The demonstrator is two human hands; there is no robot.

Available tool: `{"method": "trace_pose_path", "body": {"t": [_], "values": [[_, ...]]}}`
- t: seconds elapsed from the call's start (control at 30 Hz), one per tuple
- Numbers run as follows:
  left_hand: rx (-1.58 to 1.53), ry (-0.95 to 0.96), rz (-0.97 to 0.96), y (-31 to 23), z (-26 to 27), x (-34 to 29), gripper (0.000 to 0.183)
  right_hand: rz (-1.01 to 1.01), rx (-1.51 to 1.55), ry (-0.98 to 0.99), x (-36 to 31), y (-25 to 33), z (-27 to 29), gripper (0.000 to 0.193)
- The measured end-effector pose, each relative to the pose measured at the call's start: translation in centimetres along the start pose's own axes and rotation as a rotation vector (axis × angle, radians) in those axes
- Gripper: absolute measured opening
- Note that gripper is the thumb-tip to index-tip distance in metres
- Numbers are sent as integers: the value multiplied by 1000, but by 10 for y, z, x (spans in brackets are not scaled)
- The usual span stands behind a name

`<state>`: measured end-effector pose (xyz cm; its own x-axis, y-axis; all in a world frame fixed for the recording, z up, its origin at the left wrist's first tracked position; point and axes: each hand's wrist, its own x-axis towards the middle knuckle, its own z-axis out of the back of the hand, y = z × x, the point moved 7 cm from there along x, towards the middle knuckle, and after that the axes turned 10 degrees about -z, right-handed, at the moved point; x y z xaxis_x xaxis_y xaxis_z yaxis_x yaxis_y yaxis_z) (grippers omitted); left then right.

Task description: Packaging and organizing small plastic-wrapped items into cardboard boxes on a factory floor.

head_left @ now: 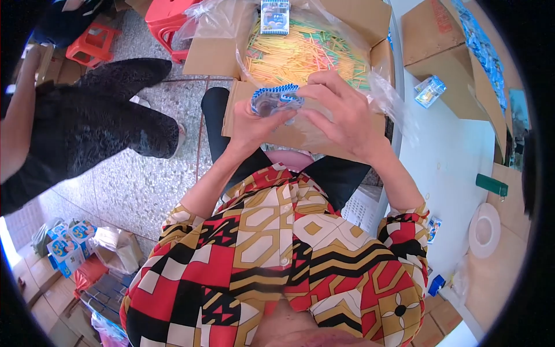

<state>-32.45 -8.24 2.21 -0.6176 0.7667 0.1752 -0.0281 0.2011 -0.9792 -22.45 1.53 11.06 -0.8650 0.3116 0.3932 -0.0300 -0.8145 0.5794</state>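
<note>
My left hand (247, 128) is wrapped round a small clear plastic packet (267, 105) with blue zigzag edges, its mouth spread and facing up. From the other side, the bent fingers and thumb of my right hand (347, 118) pinch the packet's right edge. Both hands are over the near side of a cardboard box (212, 58) lined with clear plastic. Inside it lie many thin sticks (300, 55) in yellow, orange, pink and green. A printed blue-and-white packet (274, 17) rests at the box's far side. What the held packet contains is unclear.
To the right, a white table (428, 168) carries an open carton (448, 81) of blue packets, some loose packets (430, 91) and a green tool (491, 185). Someone in dark trousers (110, 127) sits at left, near red stools (92, 45). Packages (72, 246) stand at lower left.
</note>
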Motion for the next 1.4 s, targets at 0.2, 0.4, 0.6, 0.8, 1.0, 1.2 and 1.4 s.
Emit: {"method": "trace_pose_path", "body": {"t": [0.2, 0.4, 0.6, 0.8, 1.0, 1.2, 1.4], "values": [[24, 5, 2, 10, 6, -2, 14, 149, -48, -15, 1, 12, -4, 22], [34, -1, 22, 16, 9, -5, 13, 259, -85, 48, -10, 17, -15, 21], [117, 119, 74, 20, 3, -18, 12, 112, -187, 225, -14, 6, -27, 16], [127, 134, 66, 10, 2, -19, 11, 92, -174, 128, -9, 15, -23, 17], [280, 31, -22, 4, 12, -17, 12, 74, -168, 248, -8, 26, -31, 16], [8, -45, 6, 5, 15, -15, 15, -79, 199, 189, 11, 14, -28, 10], [-37, -118, 28, 17, 36, -14, 25, -526, 414, 94, 58, -77, -46, 12]]}}
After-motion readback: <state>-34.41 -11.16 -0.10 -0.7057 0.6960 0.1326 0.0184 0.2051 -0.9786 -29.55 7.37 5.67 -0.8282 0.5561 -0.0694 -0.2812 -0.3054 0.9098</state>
